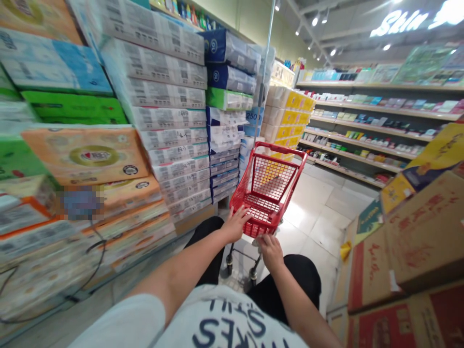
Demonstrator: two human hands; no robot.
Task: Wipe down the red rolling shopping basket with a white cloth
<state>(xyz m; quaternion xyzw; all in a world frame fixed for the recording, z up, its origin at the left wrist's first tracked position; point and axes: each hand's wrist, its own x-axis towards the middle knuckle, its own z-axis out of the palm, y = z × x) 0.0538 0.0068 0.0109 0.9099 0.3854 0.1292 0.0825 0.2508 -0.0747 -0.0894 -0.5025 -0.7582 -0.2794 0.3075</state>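
A red plastic shopping cart (274,178) with mesh sides stands in front of me, its basket tilted in my view and no goods visible inside. My left hand (236,224) lies on the near left part of the basket, fingers stretched out and spread over the rim. Just below the basket's near edge, my right hand (271,250) is closed, its fingers bent together around a small pale crumpled cloth (255,241); most of it is hidden. Beneath the basket show the cart's metal frame and dark front casters (253,276), between my knees.
Tall stacks of wrapped tissue packs (170,116) rise close on the left, with a dangling cable (103,251). Cardboard boxes (424,232) crowd the right side. Beyond the cart, tiled floor (308,217) leads to shelves (380,113) of small products. A thin metal pole (266,58) rises behind the cart.
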